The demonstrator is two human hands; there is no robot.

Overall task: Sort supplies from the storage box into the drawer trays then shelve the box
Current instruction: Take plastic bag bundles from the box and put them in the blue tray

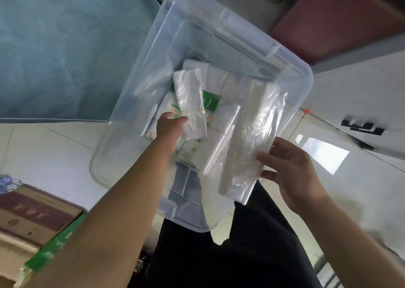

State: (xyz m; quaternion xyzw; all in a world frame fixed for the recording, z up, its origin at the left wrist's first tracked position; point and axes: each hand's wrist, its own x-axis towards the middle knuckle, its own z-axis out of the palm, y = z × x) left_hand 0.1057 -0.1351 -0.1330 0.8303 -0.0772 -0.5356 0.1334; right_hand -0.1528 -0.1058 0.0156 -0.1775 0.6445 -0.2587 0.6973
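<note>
A clear plastic storage box (219,31) stands on the floor in the middle of the head view. Inside lie several bundles of clear plastic bags, some with green print (210,101). My left hand (169,124) reaches into the box and grips a small rubber-banded bundle of clear bags (191,99) at its lower edge. My right hand (291,171) holds a long clear bag pack (252,139) by its near end, over the box's right rim. No drawer trays are in sight.
A teal rug (65,47) lies to the left of the box. A dark red cushioned seat (341,16) is at the upper right, a white cabinet with black handles (361,126) at right. Cardboard boxes (32,217) sit at lower left. My dark trousers are below the box.
</note>
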